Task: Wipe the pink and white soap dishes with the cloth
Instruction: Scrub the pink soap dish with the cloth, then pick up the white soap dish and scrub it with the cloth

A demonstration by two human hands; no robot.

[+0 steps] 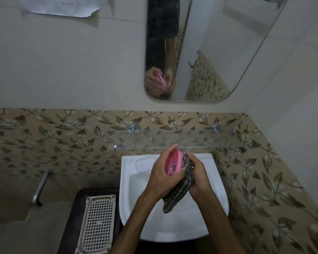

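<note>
Pale, smooth wall tiles fill the upper half of the frame, and below them runs a beige tile band (66, 142) printed with dark leaf-and-vine patterns that wraps round the corner to the right edge. At upper centre a rounded-corner mirror (215, 52) reflects the person's dark clothing and both hands with the pink dish. Beneath it a clear glass shelf (200, 139) sits on two round metal mounts. A glossy white ceramic sink (128, 208) with a rounded front occupies the lower centre. The left hand (162, 178) grasps the pink soap dish (173, 163), an oval plastic piece held on edge above the basin, its small drain holes facing the camera. The right hand (200, 178) is closed round a cloth (178, 193), a soft woven fabric in dark and light stripes, pressing its bunched upper end against the dish's right rim while the loose tail hangs down over the basin. The white soap dish (144, 164), a rounded rectangle nearly matching the ceramic, lies on the sink's back left ledge. At lower left a white plastic tray (97, 224) with a square grid of holes rests on a dark surface, and a curved metal handle (39, 187) stands further left.
</note>
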